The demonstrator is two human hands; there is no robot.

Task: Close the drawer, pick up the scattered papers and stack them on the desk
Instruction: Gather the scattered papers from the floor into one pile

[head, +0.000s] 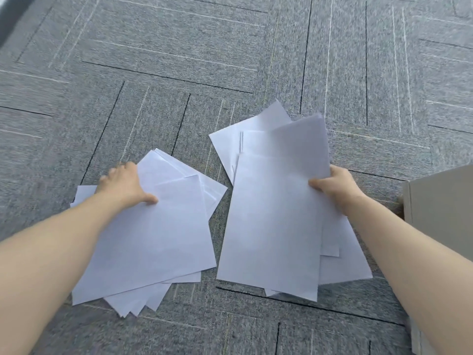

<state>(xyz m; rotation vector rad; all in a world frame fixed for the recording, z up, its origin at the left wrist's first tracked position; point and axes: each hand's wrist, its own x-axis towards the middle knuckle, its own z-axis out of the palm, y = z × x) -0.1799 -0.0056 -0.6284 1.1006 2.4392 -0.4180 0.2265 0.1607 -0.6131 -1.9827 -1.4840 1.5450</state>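
Note:
Two loose bundles of white papers are over the grey carpet. My left hand (122,184) grips the left bundle (158,234) at its left edge, thumb on top, fingers underneath. My right hand (335,185) pinches the right bundle (273,219) at its right edge, thumb on the top sheet. Several sheets fan out unevenly in each bundle. One further sheet (82,193) peeks out flat under my left wrist. The drawer and the desk top are out of sight.
Grey carpet tiles (179,60) with thin light and dark lines fill the floor. A beige cabinet or box corner (440,213) stands at the right edge, close to my right forearm.

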